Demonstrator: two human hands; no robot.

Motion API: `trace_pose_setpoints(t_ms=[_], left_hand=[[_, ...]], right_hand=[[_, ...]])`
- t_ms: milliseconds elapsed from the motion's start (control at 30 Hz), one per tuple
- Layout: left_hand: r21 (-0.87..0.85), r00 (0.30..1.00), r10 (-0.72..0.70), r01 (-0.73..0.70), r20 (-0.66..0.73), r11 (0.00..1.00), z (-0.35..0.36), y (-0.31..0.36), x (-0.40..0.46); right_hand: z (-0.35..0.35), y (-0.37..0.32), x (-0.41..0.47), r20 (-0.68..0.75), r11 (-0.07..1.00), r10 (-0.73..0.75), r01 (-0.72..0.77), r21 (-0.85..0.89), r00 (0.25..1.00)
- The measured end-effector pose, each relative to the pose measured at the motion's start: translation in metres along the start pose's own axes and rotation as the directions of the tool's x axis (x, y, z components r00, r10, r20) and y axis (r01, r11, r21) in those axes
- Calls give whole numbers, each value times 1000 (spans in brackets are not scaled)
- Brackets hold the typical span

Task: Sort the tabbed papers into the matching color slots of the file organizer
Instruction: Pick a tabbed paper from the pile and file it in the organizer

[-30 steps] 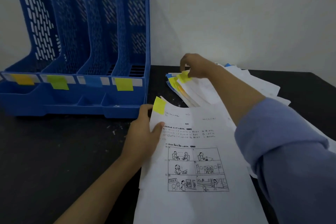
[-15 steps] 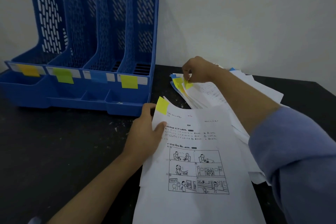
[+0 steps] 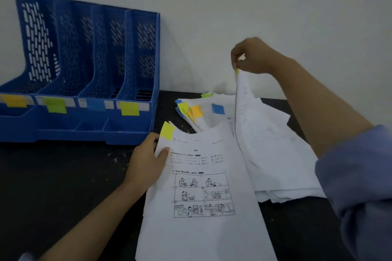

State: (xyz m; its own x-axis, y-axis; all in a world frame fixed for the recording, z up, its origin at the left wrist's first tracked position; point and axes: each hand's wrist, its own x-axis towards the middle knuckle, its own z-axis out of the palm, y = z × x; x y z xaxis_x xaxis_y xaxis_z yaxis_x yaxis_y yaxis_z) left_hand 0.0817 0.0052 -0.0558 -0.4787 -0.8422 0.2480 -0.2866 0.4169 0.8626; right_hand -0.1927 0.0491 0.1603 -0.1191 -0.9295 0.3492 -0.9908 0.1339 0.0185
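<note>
On the black tabletop [image 3: 63, 186], against a pale wall, stands a blue plastic four-slot file organizer [image 3: 84, 70] with an orange, a green, a blue and a yellow sticky label along its front. Just right of its front corner, the left hand [image 3: 146, 161] grips the upper left edge of a white printed worksheet with comic panels [image 3: 203, 193], thumb on top of the page and fingers curled underneath, close below that sheet's yellow tab [image 3: 167, 131]. Farther right, the right hand [image 3: 252, 56] is raised above the table, thumb and fingertips pinched together on the top corner of a thin white sheet [image 3: 246, 116], at a small yellow tab [image 3: 237, 71]; this sheet hangs down nearly edge-on, its lower part resting on the loose pile of white tabbed papers [image 3: 275, 165]. Orange, blue, yellow and green tabs show along the pile's far edge.
</note>
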Motion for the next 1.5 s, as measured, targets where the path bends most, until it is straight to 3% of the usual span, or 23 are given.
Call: trace_pose_setpoints(t_ms=[167, 267, 433, 633, 867, 1100, 1333, 1500], left_hand=[[-37, 999, -3, 2, -32, 999, -1, 2, -2], [-60, 998, -11, 7, -67, 998, -2, 4, -4], [-189, 992, -85, 66, -94, 980, -6, 9, -7], [-314, 988, -141, 114, -63, 943, -12, 12, -8], [-406, 976, -215, 185, -28, 895, -11, 9, 2], [-435, 989, -149, 139, 11, 889, -4, 7, 4], [-417, 994, -96, 62, -61, 907, -4, 7, 4], [-475, 982, -159, 94, -99, 875, -6, 9, 3]], right_hand=[[-33, 2, -30, -157, 1000, -9, 5, -25, 988], [-61, -7, -41, -217, 996, -15, 33, 82, 976], [-52, -76, -35, 56, 974, -181, 171, 147, 982], [31, -131, -19, 368, 959, -272, 218, 183, 889], [90, -120, -14, 304, 931, -214, 99, 352, 929], [102, -112, -9, 236, 871, -214, 76, 486, 948], [105, -108, -12, 230, 837, -154, 3, 547, 961], [105, -87, -29, 341, 900, -64, -94, 425, 938]])
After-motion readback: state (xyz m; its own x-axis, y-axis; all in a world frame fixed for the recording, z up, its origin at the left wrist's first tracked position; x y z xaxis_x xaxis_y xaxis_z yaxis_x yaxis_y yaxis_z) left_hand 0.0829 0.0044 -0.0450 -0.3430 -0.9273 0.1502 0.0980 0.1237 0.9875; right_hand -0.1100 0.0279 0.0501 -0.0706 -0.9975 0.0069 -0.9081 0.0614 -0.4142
